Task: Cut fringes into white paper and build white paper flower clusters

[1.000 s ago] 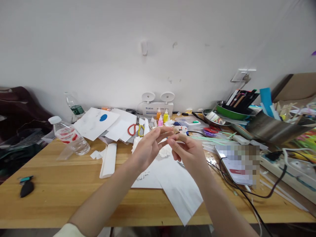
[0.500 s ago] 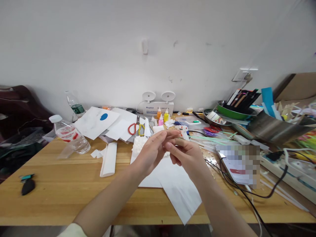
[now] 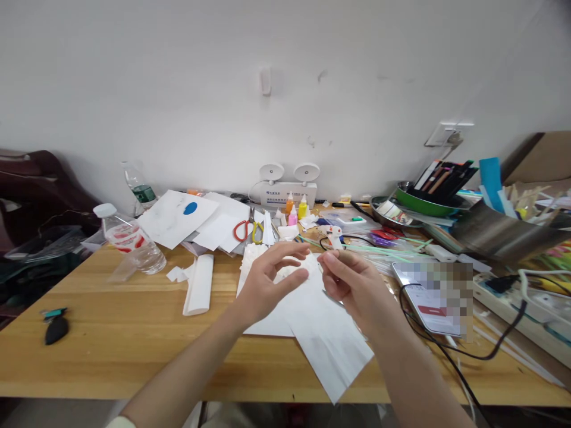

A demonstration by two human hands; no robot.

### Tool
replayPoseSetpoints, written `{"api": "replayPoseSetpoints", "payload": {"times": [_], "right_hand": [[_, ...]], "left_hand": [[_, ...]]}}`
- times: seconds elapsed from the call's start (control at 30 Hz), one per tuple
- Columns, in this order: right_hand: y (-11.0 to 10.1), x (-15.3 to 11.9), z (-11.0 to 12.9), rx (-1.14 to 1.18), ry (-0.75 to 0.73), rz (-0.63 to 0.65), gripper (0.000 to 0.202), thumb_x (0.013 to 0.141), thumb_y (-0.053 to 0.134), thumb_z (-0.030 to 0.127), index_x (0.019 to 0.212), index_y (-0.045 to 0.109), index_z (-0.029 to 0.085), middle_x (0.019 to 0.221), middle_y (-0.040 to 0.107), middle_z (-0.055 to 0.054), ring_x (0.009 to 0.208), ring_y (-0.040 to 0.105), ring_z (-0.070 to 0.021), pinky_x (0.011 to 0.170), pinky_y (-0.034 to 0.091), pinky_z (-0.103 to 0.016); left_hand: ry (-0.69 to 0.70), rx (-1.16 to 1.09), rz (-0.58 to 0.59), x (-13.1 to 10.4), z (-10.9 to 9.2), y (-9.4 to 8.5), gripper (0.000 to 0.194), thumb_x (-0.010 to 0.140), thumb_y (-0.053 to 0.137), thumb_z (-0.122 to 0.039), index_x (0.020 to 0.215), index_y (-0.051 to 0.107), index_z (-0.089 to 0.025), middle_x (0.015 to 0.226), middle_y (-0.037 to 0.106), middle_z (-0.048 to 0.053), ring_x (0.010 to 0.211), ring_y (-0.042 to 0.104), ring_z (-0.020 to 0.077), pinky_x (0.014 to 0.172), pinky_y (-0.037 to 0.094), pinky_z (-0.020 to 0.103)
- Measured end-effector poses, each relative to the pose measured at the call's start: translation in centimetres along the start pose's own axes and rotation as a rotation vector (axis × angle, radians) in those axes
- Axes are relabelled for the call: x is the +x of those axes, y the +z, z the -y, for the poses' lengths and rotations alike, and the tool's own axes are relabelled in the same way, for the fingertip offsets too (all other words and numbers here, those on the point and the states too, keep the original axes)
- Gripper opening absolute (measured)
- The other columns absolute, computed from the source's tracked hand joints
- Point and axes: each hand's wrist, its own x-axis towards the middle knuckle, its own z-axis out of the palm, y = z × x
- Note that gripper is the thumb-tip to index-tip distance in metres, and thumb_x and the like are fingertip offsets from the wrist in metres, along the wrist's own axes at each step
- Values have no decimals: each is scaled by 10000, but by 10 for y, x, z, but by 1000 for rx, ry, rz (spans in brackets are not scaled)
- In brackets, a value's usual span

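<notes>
My left hand hovers over white paper, its thumb and curved fingers apart with nothing between them. To its right, my right hand has thumb and index finger pinched together; whatever they hold is too small to make out. A thin dark sliver shows beneath that hand, and I cannot tell whether it is held. Below both hands lie overlapping white sheets. A white, crumbly-textured piece sits partly behind my left hand. Just beyond my right hand is a white hot glue gun.
Red-handled scissors and small paint bottles stand behind the hands. At left are a water bottle and a white rolled piece. A phone, black cables and a power strip occupy the right side.
My hands were together with fingertips touching or overlapping; now they have separated, the left moving slightly left and opening, the right moving right. The view has shifted slightly.
</notes>
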Motion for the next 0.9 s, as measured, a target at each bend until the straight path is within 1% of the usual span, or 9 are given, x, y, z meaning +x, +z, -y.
{"api": "replayPoseSetpoints", "payload": {"times": [0.13,0.27,0.37,0.43,0.53,0.63,0.7,0.77,0.9], "right_hand": [[1,0,-9,42,25,3,159,654,719,347,629,690,193,537,520,19,506,406,-76,482,330,-213],[-6,-5,-22,-7,22,-3,219,700,669,402,617,697,201,638,577,-18,610,455,-119,567,380,-253],[-15,-11,-31,-109,39,28,287,711,627,478,704,725,208,764,638,-65,733,511,-178,635,414,-302],[-21,-15,-35,-223,74,50,325,713,609,504,788,734,214,853,661,-88,815,530,-215,692,427,-336],[-33,-21,-37,-366,111,-1,357,714,602,507,890,723,221,1009,655,-103,896,538,-243,748,438,-359],[-48,-26,-36,-382,114,-100,364,697,611,511,887,721,221,1077,637,-109,895,559,-244,718,472,-333],[-59,-29,-36,-359,111,-159,350,670,635,505,848,725,217,1057,645,-108,850,577,-228,674,494,-299],[-70,-31,-36,-337,123,-221,336,629,673,489,807,729,210,1007,660,-106,798,590,-209,632,506,-273],[-85,-31,-36,-254,152,-331,348,509,748,467,738,732,205,916,673,-98,718,602,-198,599,523,-275]], "left_hand": [[197,325,-71,4,-5,12,230,727,647,-223,957,660,-233,876,613,40,819,571,145,756,484,298],[399,494,-128,2,1,17,114,765,601,-186,842,683,-199,773,614,37,730,577,124,658,489,259],[457,595,-79,-5,10,12,121,776,582,-161,852,673,-184,771,620,49,734,571,130,653,484,265],[422,628,-46,-11,14,3,107,786,567,-161,837,661,-174,774,626,56,742,573,135,672,481,273],[266,630,-96,-18,16,-25,110,813,531,-183,809,640,-173,795,630,57,755,582,133,693,474,265],[135,699,-163,-23,13,-67,171,849,472,-220,830,640,-193,838,638,51,793,584,140,722,461,274],[55,802,-207,-26,11,-97,178,848,472,-254,837,643,-203,864,641,48,824,582,149,749,447,284],[0,916,-240,-30,14,-124,164,813,526,-300,778,651,-199,818,644,41,781,580,150,706,445,277],[-142,1079,-199,-38,35,-163,204,744,591,-370,665,640,-189,743,650,24,690,570,144,622,430,259]]}}
